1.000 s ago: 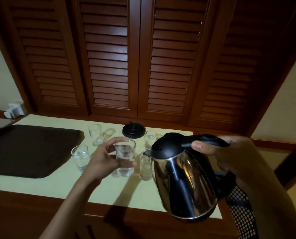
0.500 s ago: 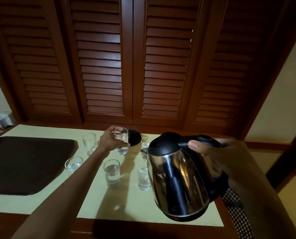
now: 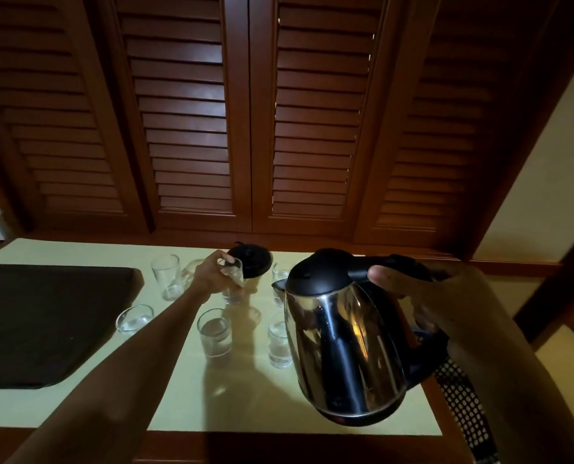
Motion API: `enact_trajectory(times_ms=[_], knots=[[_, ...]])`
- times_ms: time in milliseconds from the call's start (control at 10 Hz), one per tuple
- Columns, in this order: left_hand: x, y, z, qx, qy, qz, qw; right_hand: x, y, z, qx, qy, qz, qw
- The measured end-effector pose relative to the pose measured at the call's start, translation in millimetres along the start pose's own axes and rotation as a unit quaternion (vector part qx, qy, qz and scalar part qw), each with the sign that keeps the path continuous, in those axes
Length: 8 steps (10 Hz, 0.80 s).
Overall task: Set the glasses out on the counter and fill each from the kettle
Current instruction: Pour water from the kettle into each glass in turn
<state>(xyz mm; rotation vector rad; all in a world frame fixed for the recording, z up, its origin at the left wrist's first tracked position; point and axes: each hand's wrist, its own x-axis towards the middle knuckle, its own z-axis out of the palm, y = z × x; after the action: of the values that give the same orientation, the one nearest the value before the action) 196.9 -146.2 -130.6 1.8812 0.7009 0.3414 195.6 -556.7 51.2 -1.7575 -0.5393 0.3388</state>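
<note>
Rounded steel kettle (image 3: 342, 356), right hand (image 3: 446, 303); clear cylindrical tumbler (image 3: 235, 291), left hand (image 3: 208, 278)

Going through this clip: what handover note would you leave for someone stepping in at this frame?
Left hand grips a small glass at the far side of the counter, beside the black kettle base; contact with the counter is unclear.
Right hand holds the kettle roughly upright by its handle, not pouring.
Done: front middle glass and the glass right of it hold water.
Left: tall glass looks empty; check the rest, then pour.
</note>
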Motion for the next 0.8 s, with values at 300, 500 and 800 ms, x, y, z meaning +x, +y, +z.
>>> enact_trajectory(times_ms=[300, 500, 800], knots=[[0.0, 7.4, -12.0, 0.092, -0.038, 0.055, 0.994, 0.9, -7.7, 12.4, 0.006, -0.018, 0.003, 1.0], [-49.4, 30.4, -86.2, 0.068, -0.041, 0.134, 0.988, 4.5, -17.6, 31.0, 0.035, -0.035, 0.008, 0.999], [-48.5, -31.6, -151.4, -0.04, 0.014, 0.042, 0.998, 12.0, -42.0, 86.6, 0.052, -0.035, 0.032, 0.998]])
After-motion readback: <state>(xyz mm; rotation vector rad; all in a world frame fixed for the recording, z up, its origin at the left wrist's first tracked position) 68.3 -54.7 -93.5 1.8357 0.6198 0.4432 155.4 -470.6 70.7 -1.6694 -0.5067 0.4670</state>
